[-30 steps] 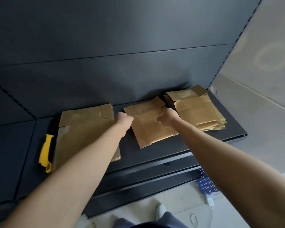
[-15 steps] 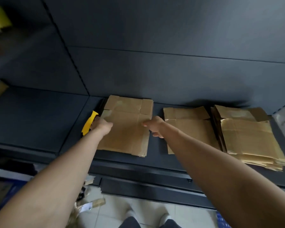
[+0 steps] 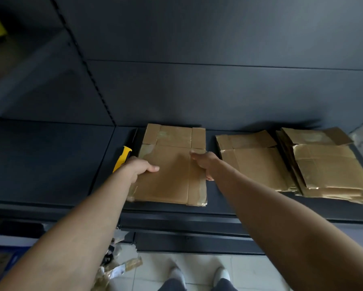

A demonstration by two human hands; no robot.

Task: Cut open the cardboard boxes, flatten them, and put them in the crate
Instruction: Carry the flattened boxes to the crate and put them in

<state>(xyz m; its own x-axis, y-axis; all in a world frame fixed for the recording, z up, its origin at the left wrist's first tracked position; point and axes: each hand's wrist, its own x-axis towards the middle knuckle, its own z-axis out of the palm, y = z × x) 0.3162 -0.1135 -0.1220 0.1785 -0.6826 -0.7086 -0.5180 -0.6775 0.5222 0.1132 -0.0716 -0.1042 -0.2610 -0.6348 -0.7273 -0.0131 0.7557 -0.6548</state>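
Note:
A flattened cardboard box (image 3: 172,169) with tape strips lies on the dark shelf (image 3: 50,164). My left hand (image 3: 139,168) grips its left edge, thumb on top. My right hand (image 3: 204,164) holds its right edge, fingers curled under. A yellow-handled cutter (image 3: 122,155) lies just left of the box, partly behind my left hand. To the right rest another flattened box (image 3: 254,162) and a stack of flattened boxes (image 3: 331,169). No crate is clearly in view.
The shelf's dark back panel (image 3: 197,91) rises right behind the boxes. Torn cardboard and tape scraps (image 3: 117,267) litter the tiled floor below, near my feet (image 3: 199,276). A blue object (image 3: 0,261) shows at the lower left edge.
Both hands left the middle flattened box and moved left to the box by the cutter. They now grip its two side edges. My view swung left too.

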